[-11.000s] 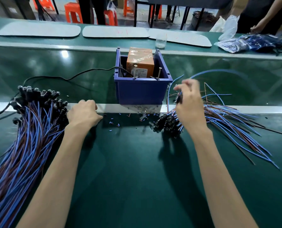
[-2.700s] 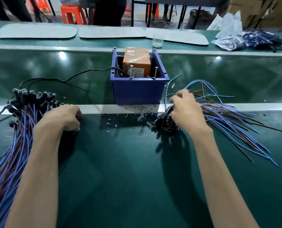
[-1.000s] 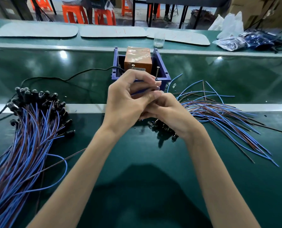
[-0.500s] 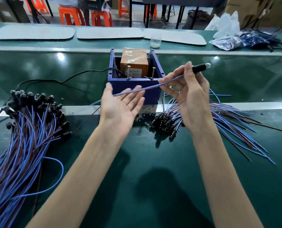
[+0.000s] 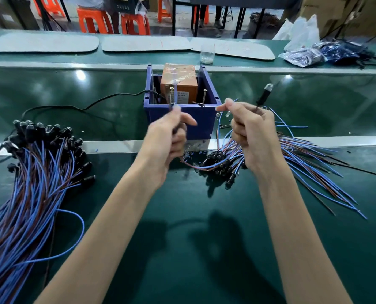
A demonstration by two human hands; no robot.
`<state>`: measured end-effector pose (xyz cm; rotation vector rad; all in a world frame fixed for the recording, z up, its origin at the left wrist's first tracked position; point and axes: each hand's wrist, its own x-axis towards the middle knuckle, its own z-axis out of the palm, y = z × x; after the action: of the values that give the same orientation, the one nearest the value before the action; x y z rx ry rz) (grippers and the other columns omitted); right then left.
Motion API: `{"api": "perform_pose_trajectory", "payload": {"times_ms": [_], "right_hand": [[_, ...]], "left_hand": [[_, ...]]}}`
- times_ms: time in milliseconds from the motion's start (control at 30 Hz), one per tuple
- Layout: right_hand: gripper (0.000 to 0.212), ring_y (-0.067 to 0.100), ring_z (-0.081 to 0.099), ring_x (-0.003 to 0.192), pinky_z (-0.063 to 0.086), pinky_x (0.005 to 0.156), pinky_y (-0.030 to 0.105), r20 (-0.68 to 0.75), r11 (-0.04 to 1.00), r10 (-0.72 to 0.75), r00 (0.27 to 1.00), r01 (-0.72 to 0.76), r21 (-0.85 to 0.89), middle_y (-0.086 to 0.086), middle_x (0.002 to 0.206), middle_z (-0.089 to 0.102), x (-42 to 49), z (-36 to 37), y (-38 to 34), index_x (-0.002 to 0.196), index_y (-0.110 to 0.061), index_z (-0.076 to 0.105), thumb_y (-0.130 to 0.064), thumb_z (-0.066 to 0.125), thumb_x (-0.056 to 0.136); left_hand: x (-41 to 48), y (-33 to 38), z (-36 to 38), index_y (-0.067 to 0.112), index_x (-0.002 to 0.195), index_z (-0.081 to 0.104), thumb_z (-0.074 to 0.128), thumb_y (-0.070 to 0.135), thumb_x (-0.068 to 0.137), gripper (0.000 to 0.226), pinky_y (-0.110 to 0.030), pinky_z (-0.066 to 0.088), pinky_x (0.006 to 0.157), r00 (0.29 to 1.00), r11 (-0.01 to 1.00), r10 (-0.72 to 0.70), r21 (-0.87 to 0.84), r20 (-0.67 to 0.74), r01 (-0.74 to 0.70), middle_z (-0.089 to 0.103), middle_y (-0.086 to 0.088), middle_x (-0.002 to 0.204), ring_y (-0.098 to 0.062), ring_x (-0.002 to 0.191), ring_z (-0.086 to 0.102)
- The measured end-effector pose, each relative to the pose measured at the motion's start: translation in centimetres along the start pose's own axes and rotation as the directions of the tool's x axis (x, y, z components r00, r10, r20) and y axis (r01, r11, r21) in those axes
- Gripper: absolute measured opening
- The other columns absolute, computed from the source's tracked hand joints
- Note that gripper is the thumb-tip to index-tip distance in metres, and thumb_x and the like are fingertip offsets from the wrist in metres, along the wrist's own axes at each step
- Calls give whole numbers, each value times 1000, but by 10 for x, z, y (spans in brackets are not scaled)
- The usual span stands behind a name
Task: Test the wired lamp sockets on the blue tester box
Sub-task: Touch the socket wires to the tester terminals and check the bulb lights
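The blue tester box (image 5: pixel 201 119) stands at the middle of the green bench, with an orange block and two upright metal pins (image 5: pixel 204 98) inside. My right hand (image 5: pixel 251 132) grips one wired lamp socket (image 5: pixel 263 96), whose bulb end points up to the right of the box. My left hand (image 5: pixel 168 137) pinches that socket's wire ends just in front of the left pin; the hand is blurred. The wire loops down between both hands.
A large bundle of wired sockets (image 5: pixel 35 163) lies at the left, a smaller pile (image 5: pixel 277 159) at the right under my right hand. A black cable (image 5: pixel 90 106) runs left from the box. A small clear jar (image 5: pixel 207 54) and plastic bags (image 5: pixel 318 51) sit at the back.
My left hand has closed from open fingers to a pinch on the wire ends and risen toward the box. My right hand turned the socket upright and moved right.
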<state>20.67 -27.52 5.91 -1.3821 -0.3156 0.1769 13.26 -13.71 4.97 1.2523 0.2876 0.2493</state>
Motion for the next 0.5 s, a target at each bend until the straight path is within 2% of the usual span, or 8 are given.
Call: {"api": "perform_pose_trajectory", "payload": {"times_ms": [100, 200, 300, 333, 400, 500], "right_hand": [[20, 9, 12, 45, 16, 38, 16, 73, 995, 53, 996, -47, -86, -7, 46, 21, 0, 0, 3, 78, -10, 75, -24, 66, 90], [18, 5, 21, 40, 20, 38, 13, 133, 986, 88, 987, -68, -149, -6, 47, 33, -1, 3, 5, 81, -9, 75, -26, 70, 84], [10, 6, 31, 42, 29, 44, 15, 148, 986, 98, 984, -76, -148, -4, 46, 43, -1, 4, 7, 80, -9, 75, -17, 71, 84], [9, 7, 34, 44, 31, 43, 14, 145, 985, 99, 985, -76, -154, -3, 48, 46, 0, 4, 8, 79, -10, 75, -16, 71, 84], [10, 7, 39, 45, 28, 40, 11, 142, 982, 96, 985, -70, -174, 2, 56, 55, 0, 2, 7, 77, -12, 75, -16, 71, 85], [13, 3, 47, 40, 30, 38, 9, 177, 987, 100, 979, -75, -139, 0, 66, 70, 1, -1, 6, 78, -9, 72, -13, 66, 88]], "left_hand": [[-4, -8, 9, 16, 74, 59, 36, 33, 103, 40, -15, 15, 36, 989, 980, -29, 197, 144, 0, 24, 12, 47, -4, 39, 15], [-6, -13, 13, 16, 75, 62, 37, 31, 104, 41, -15, 17, 40, 979, 957, -43, 291, 199, -17, 25, 11, 51, -4, 42, 18], [-5, -16, 12, 1, 89, 63, 37, 30, 104, 42, -19, 25, 46, 977, 929, -67, 369, 201, -12, 35, 8, 51, -5, 43, 27], [-5, -17, 11, 2, 92, 65, 37, 30, 104, 41, -19, 32, 48, 978, 921, -71, 390, 195, -11, 42, 9, 50, -5, 44, 33], [-4, -17, 8, 15, 88, 68, 39, 28, 103, 36, -17, 45, 56, 979, 921, -66, 389, 191, -14, 55, 10, 56, -3, 49, 47], [0, -16, 2, 26, 91, 66, 42, 21, 102, 27, -16, 54, 75, 986, 921, 8, 383, 168, -72, 66, 5, 74, 1, 64, 62]]}}
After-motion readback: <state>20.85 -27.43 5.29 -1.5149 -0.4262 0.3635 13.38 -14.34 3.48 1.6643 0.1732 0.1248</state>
